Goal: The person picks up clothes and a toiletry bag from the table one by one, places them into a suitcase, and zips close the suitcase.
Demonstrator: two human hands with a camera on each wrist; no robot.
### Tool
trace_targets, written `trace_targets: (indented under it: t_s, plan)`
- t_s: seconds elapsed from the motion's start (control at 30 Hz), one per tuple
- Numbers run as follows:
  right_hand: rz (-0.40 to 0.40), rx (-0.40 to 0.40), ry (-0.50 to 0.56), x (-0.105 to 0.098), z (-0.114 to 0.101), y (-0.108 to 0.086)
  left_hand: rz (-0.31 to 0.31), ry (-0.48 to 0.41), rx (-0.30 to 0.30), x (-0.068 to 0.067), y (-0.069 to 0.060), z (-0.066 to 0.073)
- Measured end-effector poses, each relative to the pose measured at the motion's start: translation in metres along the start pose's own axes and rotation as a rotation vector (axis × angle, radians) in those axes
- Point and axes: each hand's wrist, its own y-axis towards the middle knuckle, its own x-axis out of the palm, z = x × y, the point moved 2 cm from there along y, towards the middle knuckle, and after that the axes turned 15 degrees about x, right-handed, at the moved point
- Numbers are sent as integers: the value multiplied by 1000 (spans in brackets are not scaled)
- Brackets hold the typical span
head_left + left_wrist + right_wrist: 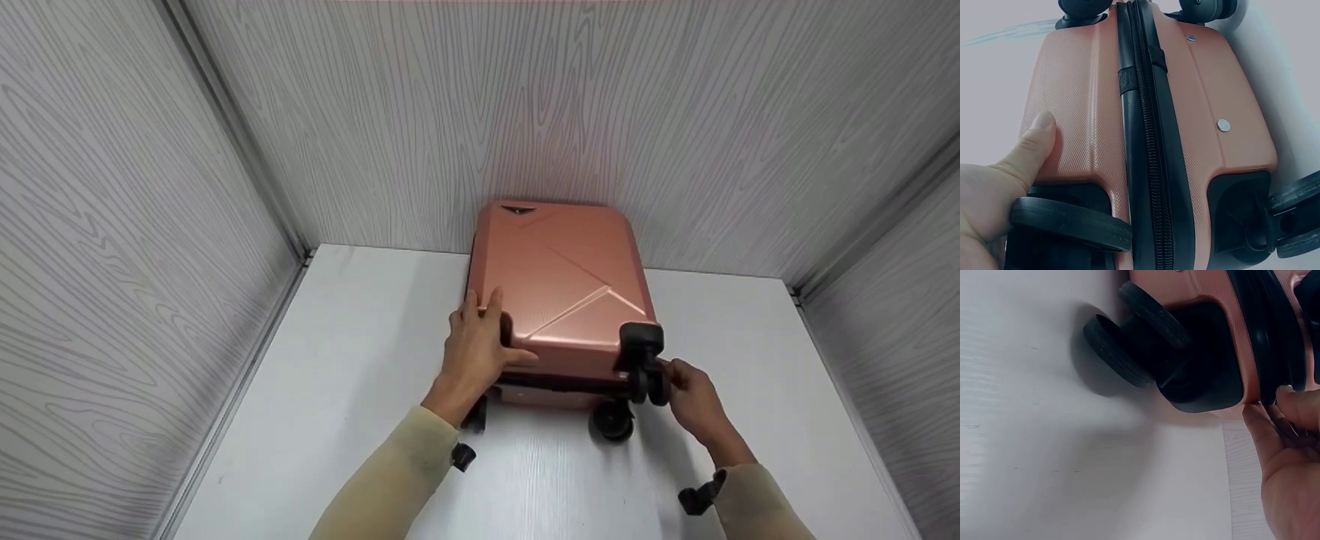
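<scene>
A rose-pink hard-shell suitcase (562, 262) lies flat, its wheeled end towards me. My left hand (474, 346) rests on its near left corner, fingers spread over the top shell. In the left wrist view the left thumb (1036, 140) presses on the end face beside a black wheel (1069, 222). A black zipper (1154, 169) runs between the two shell halves. My right hand (694, 397) is at the near right corner, behind the wheels (649, 384). In the right wrist view its thumb and fingers (1264, 433) pinch at the zipper seam; the zipper pull is mostly hidden by them.
The suitcase lies on a white tabletop (360, 337), its far end close to a grey wood-grain back panel (412, 135). Similar panels stand at the left (112, 262) and right (892, 322). A lower wheel (613, 421) sticks out towards me.
</scene>
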Motion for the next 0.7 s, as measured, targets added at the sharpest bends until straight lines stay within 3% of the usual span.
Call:
trace_targets:
  t_s: [0.3,0.7]
  plan:
    - [37,-26,-124,-1,-9,-11,-18,-20,-14,-1,0,-1]
    - [127,-22,-116,7,-7,-15,1,-20,-5,2,-1,-3]
